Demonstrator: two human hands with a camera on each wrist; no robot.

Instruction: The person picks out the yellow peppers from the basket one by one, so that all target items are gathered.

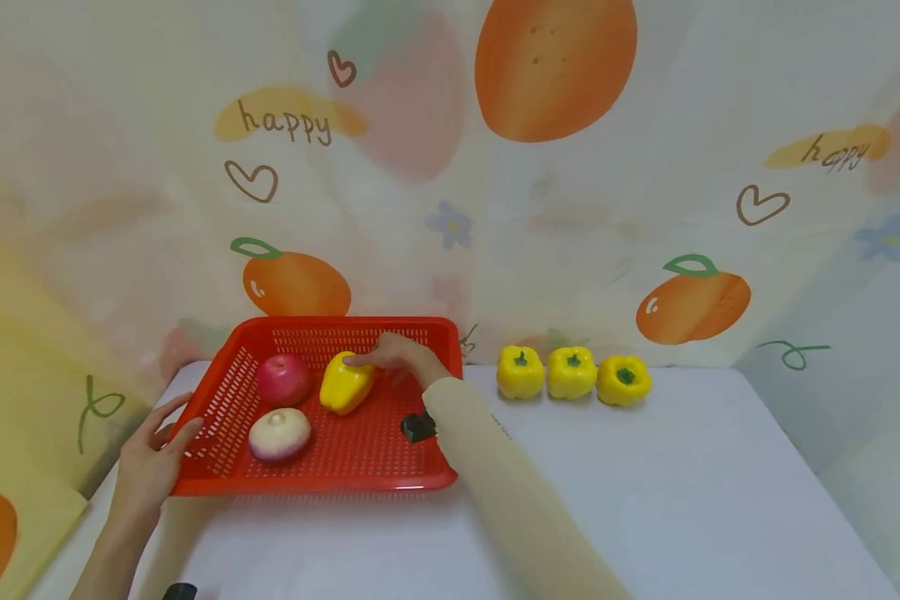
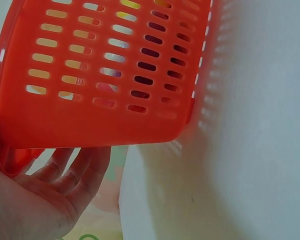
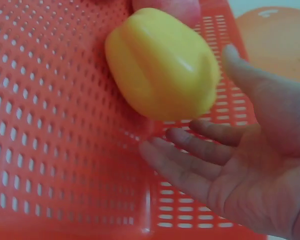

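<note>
My left hand grips the left rim of a red plastic basket. In the left wrist view the fingers curl beneath that rim. Inside the basket, a yellow bell pepper lies tilted on the perforated floor. My right hand reaches in over the far side. The right wrist view shows its thumb and spread fingers around one end of the pepper, the palm facing it. A pinkish-red round fruit and a white, purple-bottomed turnip-like vegetable sit to the pepper's left.
Three more yellow bell peppers stand in a row right of the basket, the left one, the middle one and the right one. They rest on a white table. A printed cloth backdrop rises behind.
</note>
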